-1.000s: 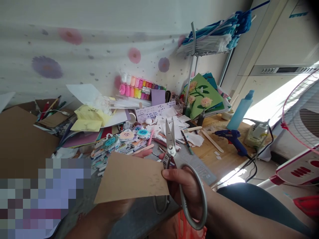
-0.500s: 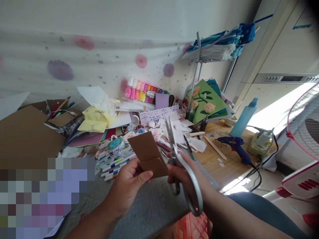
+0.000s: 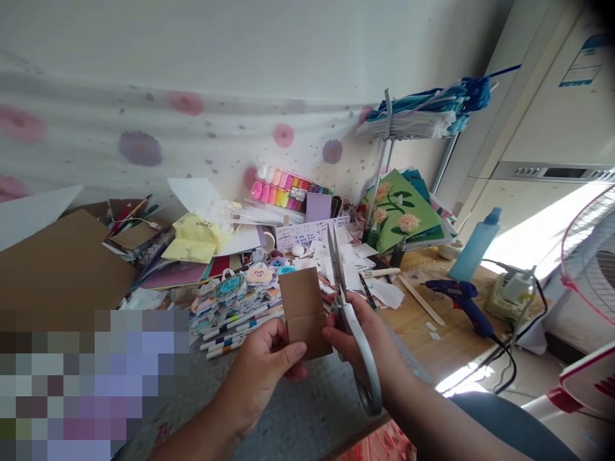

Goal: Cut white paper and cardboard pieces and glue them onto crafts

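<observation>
A brown piece of cardboard (image 3: 303, 301) with a crease across it stands upright between my hands. My left hand (image 3: 269, 358) pinches its lower left edge, thumb on the near face. My right hand (image 3: 362, 336) holds a pair of scissors (image 3: 339, 262), blades pointing up and nearly closed, with the large handle loop (image 3: 369, 378) hanging below. The fingertips of that hand touch the cardboard's right edge. Just behind lie several markers (image 3: 230, 339) and a heap of small decorated paper pieces (image 3: 235, 288).
A blue glue gun (image 3: 461, 301) lies on the wooden tabletop at right, near a blue bottle (image 3: 475, 246) and a fan (image 3: 590, 250). A large cardboard box (image 3: 62, 262) is at left. Paper scraps (image 3: 384, 292) and a grey mat (image 3: 192, 410) cover the table.
The cardboard has turned from lying broad side across to upright, showing its creased face. My left hand has come from behind it to its lower left edge. The scissors stay in my right hand.
</observation>
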Demonstrator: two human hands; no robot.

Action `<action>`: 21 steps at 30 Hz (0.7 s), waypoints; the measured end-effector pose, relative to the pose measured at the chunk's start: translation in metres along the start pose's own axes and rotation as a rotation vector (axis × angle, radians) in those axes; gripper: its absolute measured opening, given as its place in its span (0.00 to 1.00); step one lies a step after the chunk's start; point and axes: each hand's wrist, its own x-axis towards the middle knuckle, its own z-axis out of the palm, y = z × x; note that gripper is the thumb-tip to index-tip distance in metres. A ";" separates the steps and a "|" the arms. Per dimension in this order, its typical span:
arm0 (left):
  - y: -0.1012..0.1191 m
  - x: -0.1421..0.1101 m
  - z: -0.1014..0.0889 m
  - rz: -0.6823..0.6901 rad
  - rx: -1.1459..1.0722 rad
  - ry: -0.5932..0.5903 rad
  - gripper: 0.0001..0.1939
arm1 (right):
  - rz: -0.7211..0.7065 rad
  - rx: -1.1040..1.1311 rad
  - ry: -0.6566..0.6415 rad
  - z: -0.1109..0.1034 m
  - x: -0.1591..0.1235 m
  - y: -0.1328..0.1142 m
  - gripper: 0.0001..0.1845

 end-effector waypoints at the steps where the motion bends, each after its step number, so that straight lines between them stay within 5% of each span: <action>1: 0.000 0.000 0.000 -0.006 -0.036 -0.010 0.12 | -0.009 -0.005 0.002 -0.001 0.001 0.000 0.20; 6: 0.007 -0.002 0.002 -0.059 -0.225 -0.024 0.18 | -0.020 0.065 0.002 -0.006 0.004 -0.002 0.22; 21: 0.013 -0.002 0.002 -0.098 -0.210 -0.005 0.15 | 0.056 0.294 -0.108 -0.005 0.002 0.000 0.25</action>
